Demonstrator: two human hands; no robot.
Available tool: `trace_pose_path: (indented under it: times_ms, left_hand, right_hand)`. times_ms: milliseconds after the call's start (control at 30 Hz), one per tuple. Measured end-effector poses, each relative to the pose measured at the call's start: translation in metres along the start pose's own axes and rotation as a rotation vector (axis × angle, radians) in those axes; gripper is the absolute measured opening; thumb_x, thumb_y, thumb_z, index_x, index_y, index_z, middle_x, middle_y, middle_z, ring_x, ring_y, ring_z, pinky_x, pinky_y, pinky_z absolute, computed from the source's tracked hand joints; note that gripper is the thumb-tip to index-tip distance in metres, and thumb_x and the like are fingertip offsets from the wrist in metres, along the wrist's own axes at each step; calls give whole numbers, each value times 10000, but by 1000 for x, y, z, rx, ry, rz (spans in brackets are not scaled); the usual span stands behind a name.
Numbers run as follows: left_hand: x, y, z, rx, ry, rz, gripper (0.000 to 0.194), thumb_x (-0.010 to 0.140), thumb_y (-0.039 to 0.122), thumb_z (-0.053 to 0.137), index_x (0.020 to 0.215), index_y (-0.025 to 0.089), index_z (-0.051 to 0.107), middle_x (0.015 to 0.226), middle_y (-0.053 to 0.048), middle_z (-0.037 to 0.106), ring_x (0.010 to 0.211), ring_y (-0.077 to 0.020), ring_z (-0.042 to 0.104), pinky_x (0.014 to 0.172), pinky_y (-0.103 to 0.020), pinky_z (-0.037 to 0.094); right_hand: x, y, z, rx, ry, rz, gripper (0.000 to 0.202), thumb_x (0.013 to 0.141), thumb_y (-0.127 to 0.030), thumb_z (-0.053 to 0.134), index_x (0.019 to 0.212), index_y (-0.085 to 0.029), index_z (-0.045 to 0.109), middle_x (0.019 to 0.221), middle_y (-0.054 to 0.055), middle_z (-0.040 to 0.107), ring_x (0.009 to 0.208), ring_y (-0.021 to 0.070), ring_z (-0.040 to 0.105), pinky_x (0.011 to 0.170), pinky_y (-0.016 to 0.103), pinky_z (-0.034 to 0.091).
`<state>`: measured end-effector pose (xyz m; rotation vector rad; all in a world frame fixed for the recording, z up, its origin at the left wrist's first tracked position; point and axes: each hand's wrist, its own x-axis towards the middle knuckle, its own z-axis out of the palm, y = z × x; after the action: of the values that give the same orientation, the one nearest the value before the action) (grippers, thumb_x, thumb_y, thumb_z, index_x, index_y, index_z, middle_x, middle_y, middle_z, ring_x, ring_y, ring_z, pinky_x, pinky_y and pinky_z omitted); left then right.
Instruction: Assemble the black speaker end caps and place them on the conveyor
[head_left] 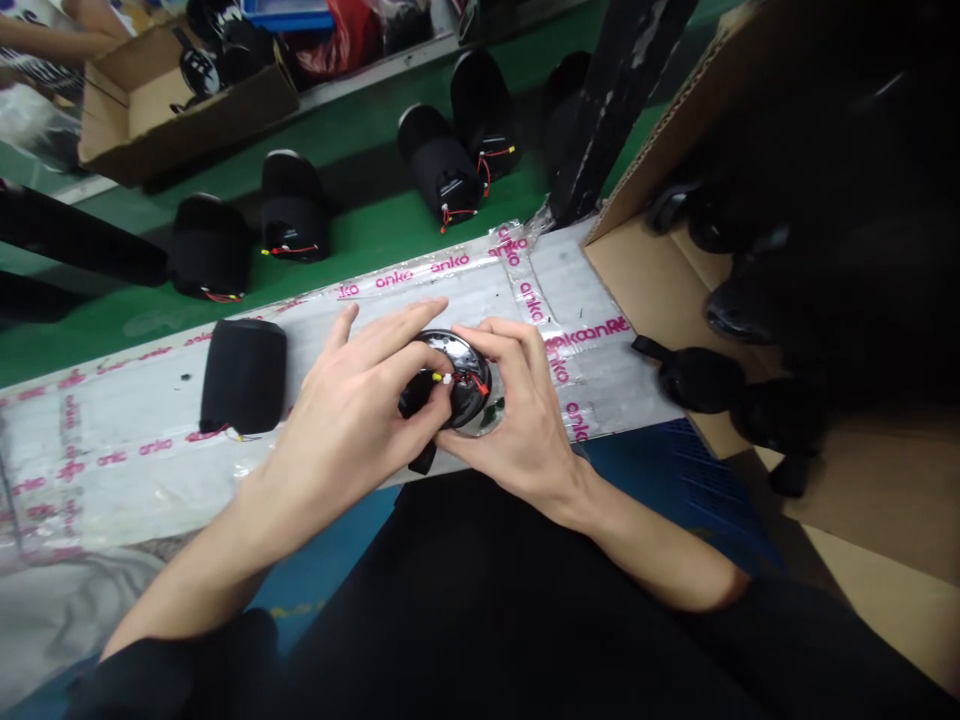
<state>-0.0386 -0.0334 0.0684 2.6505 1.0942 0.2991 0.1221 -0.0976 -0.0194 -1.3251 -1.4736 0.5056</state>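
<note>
A round black part [474,362] with a shiny rim, small wires and a strap below it is held over the taped work surface [172,457]. My right hand [525,415] curls round its right side, thumb and fingers on the rim. The thumb and index finger of my left hand [367,400] pinch at the white and yellow connectors [442,378] over the part; its other fingers are stretched out. To the left, a black fabric-covered cylinder [246,375] lies with thin wires at its lower end.
Several black cylinders [439,160] with red wires stand on the green surface [360,215] beyond. An open carton [649,290] of black parts is at right, beside a dark post [615,110]. Another carton [187,130] sits at upper left, near a person's arm [60,42].
</note>
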Motion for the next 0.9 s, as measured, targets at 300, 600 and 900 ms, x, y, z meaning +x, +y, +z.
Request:
trace_pose_path:
  times_ms: [300,600,900]
  left_hand:
    - [-5,-2,19,-111,113,5,80,1014,165,570,1013,231,615,1658,-127,565,1500,-287,604,1314,-636,401]
    - [-16,6,19,-102,167,-49,92,984,152,628,1029,229,651,1626,-126,599,1481,-315,619,1285,-609,454]
    - [-11,3,11,-26,136,-62,64,1030,212,618,1043,247,671,1636,-95,593,1484,-315,612,1306,-636,407]
  right_hand:
    - [0,1,1,8,-16,-5,763,788,-242,841,1458,-355,495,1357,79,556,1291,325,619,1124,576,570]
    - [-9,12,8,20,76,-77,727,849,-266,790,1503,-340,483,1366,97,580,1297,341,610,1103,621,564]
    - [-5,6,12,40,17,-71,716,836,-251,811,1479,-337,508,1354,90,586,1294,329,619,1123,603,563]
